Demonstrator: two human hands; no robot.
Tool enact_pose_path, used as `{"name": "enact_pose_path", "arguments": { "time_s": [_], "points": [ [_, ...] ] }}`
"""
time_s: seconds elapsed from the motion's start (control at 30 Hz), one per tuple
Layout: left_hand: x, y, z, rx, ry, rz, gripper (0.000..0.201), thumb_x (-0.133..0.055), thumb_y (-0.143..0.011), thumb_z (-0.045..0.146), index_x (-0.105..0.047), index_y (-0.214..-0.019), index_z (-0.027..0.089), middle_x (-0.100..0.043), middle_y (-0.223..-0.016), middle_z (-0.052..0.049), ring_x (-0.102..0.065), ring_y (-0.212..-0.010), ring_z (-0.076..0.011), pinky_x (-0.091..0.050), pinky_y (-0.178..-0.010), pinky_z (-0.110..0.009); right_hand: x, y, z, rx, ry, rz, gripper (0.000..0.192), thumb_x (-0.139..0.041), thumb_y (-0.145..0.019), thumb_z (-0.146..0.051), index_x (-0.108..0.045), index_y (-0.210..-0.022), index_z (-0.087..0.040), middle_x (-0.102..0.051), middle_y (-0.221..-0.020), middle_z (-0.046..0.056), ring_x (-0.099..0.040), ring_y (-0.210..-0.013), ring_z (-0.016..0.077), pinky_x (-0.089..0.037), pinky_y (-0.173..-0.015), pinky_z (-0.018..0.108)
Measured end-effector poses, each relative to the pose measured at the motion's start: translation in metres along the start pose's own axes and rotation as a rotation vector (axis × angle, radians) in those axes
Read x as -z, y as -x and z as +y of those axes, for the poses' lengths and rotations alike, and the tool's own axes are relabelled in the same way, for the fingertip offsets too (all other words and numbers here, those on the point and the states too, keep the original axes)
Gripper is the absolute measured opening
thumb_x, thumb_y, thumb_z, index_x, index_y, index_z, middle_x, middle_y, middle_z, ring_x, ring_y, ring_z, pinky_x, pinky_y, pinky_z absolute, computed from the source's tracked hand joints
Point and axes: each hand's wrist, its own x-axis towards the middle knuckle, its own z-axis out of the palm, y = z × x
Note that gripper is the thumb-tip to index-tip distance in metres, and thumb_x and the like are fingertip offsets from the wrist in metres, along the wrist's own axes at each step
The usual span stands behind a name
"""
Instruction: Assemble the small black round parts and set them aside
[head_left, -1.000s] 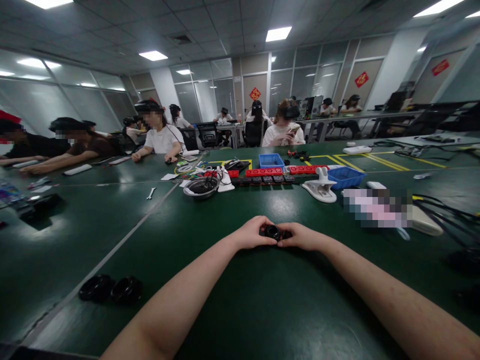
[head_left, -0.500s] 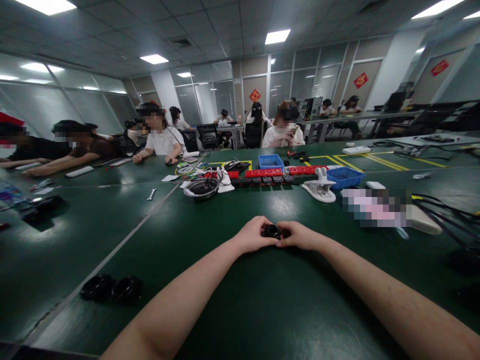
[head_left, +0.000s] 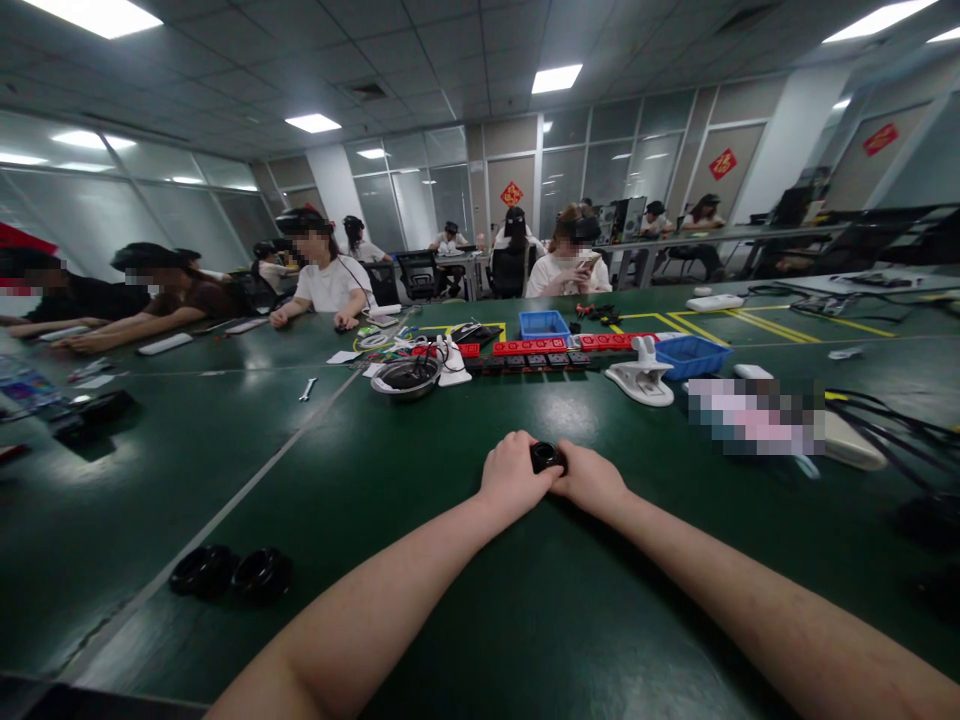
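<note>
Red signs [head_left: 511,192] hang on the far wall, but the writing on them is too small to read. No other words can be read. A patch [head_left: 754,417] to the right on the green surface [head_left: 465,600] is blurred out, so what lies there cannot be told.

Both hands meet in the middle of the surface, and a small black ring [head_left: 547,456] sits between them. The left hand [head_left: 514,475] is curled shut on the ring from its side. The right hand [head_left: 589,480] is curled shut on it from the other side. The fingers hide most of the ring, so only its top shows. Its round hole seems to face up and a bit away. It is round, so no long side can be made out.

Two more black rings [head_left: 232,573] lie touching each other, well apart to the left. A bowl [head_left: 407,377] and a white clip [head_left: 641,377] sit farther back
</note>
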Motion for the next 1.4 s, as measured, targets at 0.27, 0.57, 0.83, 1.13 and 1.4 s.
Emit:
{"name": "enact_pose_path", "arguments": {
  "time_s": [0.27, 0.57, 0.83, 1.13, 1.4],
  "points": [
    [0.012, -0.015, -0.019, -0.281, 0.214, -0.251, 0.035, -0.061, -0.059, 0.035, -0.05, -0.087, 0.018, -0.049, -0.084, -0.002, -0.047, -0.077, -0.0149, -0.039, -0.064, -0.025, 0.018, -0.004, 0.011, 0.272, -0.224, -0.225, 0.05, -0.062, -0.056, -0.041, -0.049, -0.099, -0.02, -0.058, -0.084, 0.003, -0.053, -0.074, 0.0176, -0.035, -0.058, 0.024],
    [0.011, -0.02, -0.025, -0.325, 0.264, -0.31, 0.038, -0.063, -0.057, 0.035, -0.051, -0.089, 0.018, -0.049, -0.085, -0.002, -0.047, -0.074, -0.0139, -0.038, -0.062, -0.024, 0.024, -0.011, 0.024, 0.348, -0.474, -0.448, 0.039, -0.058, -0.062, -0.031, -0.052, -0.098, -0.016, -0.057, -0.08, 0.0, -0.05, -0.069, 0.013, -0.037, -0.059, 0.023],
    [0.012, -0.02, -0.024, -0.327, 0.244, -0.309, 0.039, -0.062, -0.058, 0.037, -0.051, -0.089, 0.018, -0.049, -0.085, -0.003, -0.046, -0.073, -0.0132, -0.038, -0.062, -0.024, 0.019, -0.014, 0.028, 0.346, -0.461, -0.428, 0.037, -0.059, -0.061, -0.032, -0.053, -0.095, -0.017, -0.056, -0.076, -0.001, -0.05, -0.067, 0.0128, -0.036, -0.058, 0.023],
    [0.012, -0.015, -0.018, -0.284, 0.209, -0.254, 0.038, -0.062, -0.057, 0.038, -0.05, -0.086, 0.017, -0.047, -0.084, -0.002, -0.046, -0.072, -0.0129, -0.039, -0.062, -0.024, 0.017, -0.013, 0.024, 0.263, -0.437, -0.368, 0.034, -0.062, -0.056, -0.034, -0.052, -0.082, -0.015, -0.052, -0.066, -0.002, -0.048, -0.06, 0.0112, -0.033, -0.051, 0.021],
    [0.001, -0.002, -0.002, -0.058, 0.025, -0.021, 0.036, -0.06, -0.059, 0.04, -0.048, -0.085, 0.018, -0.048, -0.086, -0.004, -0.047, -0.08, -0.0175, -0.038, -0.068, -0.028, 0.002, -0.003, 0.003, 0.006, -0.041, -0.056, 0.027, -0.055, -0.061, -0.04, -0.049, -0.074, -0.017, -0.056, -0.07, 0.003, -0.052, -0.062, 0.0152, -0.029, -0.048, 0.021]
  ]
}}
